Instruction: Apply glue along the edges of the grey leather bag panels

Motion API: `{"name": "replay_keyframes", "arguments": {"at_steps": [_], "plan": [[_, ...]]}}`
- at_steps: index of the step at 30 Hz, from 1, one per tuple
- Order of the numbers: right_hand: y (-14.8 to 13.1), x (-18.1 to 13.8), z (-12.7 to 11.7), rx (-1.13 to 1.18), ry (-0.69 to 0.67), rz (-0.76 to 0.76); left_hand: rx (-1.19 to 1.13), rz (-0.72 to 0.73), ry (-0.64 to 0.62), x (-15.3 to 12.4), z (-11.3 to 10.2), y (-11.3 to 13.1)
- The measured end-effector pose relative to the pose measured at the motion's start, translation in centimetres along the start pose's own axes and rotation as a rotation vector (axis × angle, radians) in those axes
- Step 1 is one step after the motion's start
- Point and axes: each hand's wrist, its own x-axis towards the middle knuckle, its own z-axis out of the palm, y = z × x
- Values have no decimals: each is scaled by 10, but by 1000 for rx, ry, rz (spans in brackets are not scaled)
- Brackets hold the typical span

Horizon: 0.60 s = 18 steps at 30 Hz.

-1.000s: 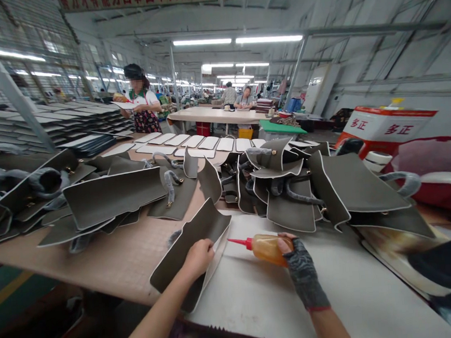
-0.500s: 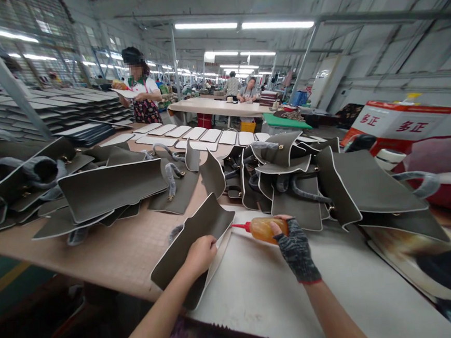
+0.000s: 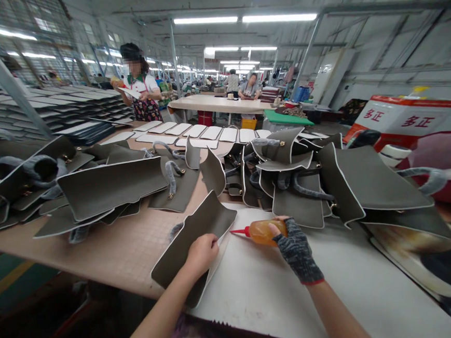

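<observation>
My left hand, bare, is closed on the near edge of a grey-brown bag panel with pale edges. That panel is folded over and tilted up on the table. In my right hand, which wears a dark fingerless knit glove, lies a squeeze bottle of amber liquid, held sideways. Its thin red nozzle points left, with the tip close to the panel's edge; whether it touches I cannot tell. Under both hands is a white work board.
Bag pieces with wrapped handles crowd the left, and more bag pieces are heaped right. White-faced flat panels lie in rows farther back. A co-worker stands behind the table, holding a panel. A red-and-white box is at right.
The bottle in my right hand has shifted slightly down and left, its nozzle tip moving nearer me along the panel's edge. My left hand keeps its hold.
</observation>
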Motion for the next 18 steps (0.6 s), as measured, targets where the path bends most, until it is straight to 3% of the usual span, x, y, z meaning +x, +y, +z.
{"name": "replay_keyframes", "arguments": {"at_steps": [18], "plan": [[-22,-49,-2,139,-118,101,7,26,22,-2,3,-3]]}}
